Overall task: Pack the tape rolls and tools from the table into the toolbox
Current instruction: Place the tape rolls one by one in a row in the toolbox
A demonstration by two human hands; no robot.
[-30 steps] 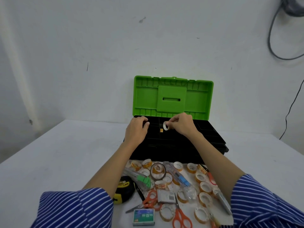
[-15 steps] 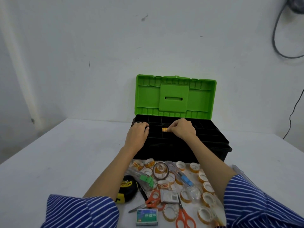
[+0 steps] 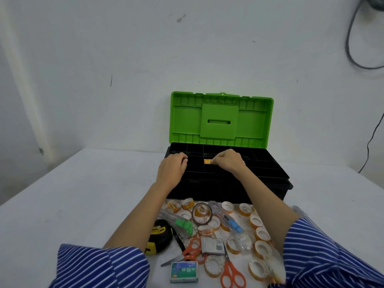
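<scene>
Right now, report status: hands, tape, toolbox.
Right hand pinches a tape roll over the toolbox tray. Left hand rests on tray's left edge. Nothing in the way.

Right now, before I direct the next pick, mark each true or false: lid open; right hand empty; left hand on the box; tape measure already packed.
1. The green plastic toolbox lid stands open. True.
2. The right hand is empty. False: it pinches a small orange-labelled tape roll over the black tray.
3. The left hand rests on the tray's left part. True.
4. The black-and-yellow tape measure is packed. False: it lies on the white table.
</scene>
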